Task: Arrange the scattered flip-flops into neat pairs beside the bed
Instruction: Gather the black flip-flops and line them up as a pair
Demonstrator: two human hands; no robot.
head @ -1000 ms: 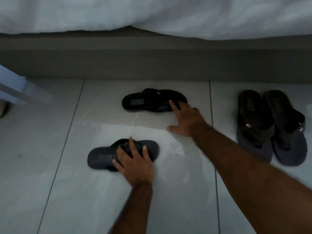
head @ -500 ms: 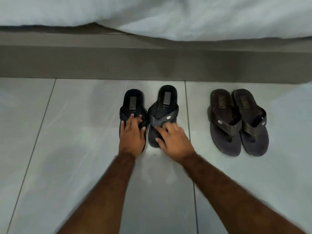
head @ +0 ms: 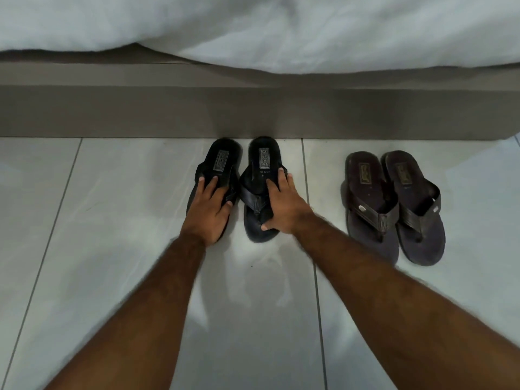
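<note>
The left hand (head: 207, 212) is lying flat on the left black flip-flop (head: 218, 175), its fingers (head: 209, 185) spread and pressing down on the strap area, not closing around anything. The right hand (head: 282, 205) is resting on the right black flip-flop (head: 260, 190), with the fingers apart over the strap and the right edge and the thumb touching the toe end, so it is pressing and not really gripping. Both black flip-flops are standing side by side, their heels very near the bed base (head: 253, 111), with a narrow gap between them. The brown pair (head: 394, 206) is already sitting together to the right, well apart from the hands. What could be going wrong from here, in my judgement, is a small thing: the floor (head: 98, 249) is looking smooth and glossy, so a sole pushed from above could be sliding too far or turning, and the left flip-flop is already angling a little, so the pair could be ending uneven. If the hands are lifting off carelessly, a finger could be catching a strap and pulling the flip-flop out of line. The floor is made of large pale tiles with thin joints, the light is dim, and a white duvet (head: 281, 29) is hanging over the bed edge.
</note>
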